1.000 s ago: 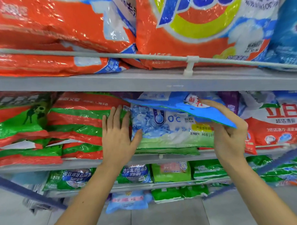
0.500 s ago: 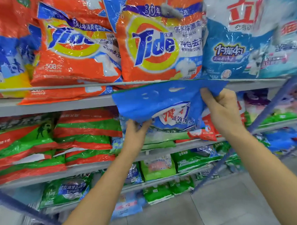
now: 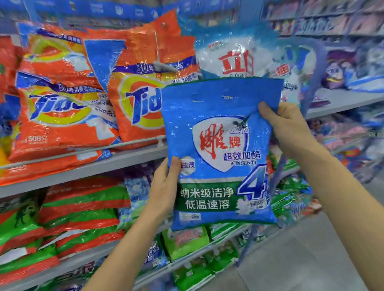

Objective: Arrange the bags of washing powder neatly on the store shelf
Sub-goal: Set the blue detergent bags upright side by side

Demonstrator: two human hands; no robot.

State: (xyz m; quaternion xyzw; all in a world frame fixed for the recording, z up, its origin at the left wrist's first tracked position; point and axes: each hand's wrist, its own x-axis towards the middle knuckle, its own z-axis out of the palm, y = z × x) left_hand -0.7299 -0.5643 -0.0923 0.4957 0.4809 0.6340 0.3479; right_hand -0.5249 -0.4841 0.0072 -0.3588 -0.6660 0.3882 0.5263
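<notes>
A blue washing powder bag point(image 3: 221, 131) with a white shield and red characters hangs upright in front of the shelves, its printed face toward me. My left hand point(image 3: 164, 187) grips its lower left edge, thumb on the front. My right hand point(image 3: 288, 126) pinches its upper right corner. Behind the bag, orange Tide bags point(image 3: 61, 110) stand on the upper shelf point(image 3: 83, 168), with a blue-white bag point(image 3: 233, 56) to their right.
Red and green bags point(image 3: 80, 206) lie stacked on the middle shelf at left. Green bags point(image 3: 185, 243) fill the lower shelves. A blue shelf upright point(image 3: 313, 84) stands at right, with blurred shelves beyond. Grey floor tiles point(image 3: 299, 261) lie at bottom right.
The blue bag has come out of the middle shelf, risen and turned upright to face me. My left hand moved from the shelf stack onto the bag. The view tilted upward.
</notes>
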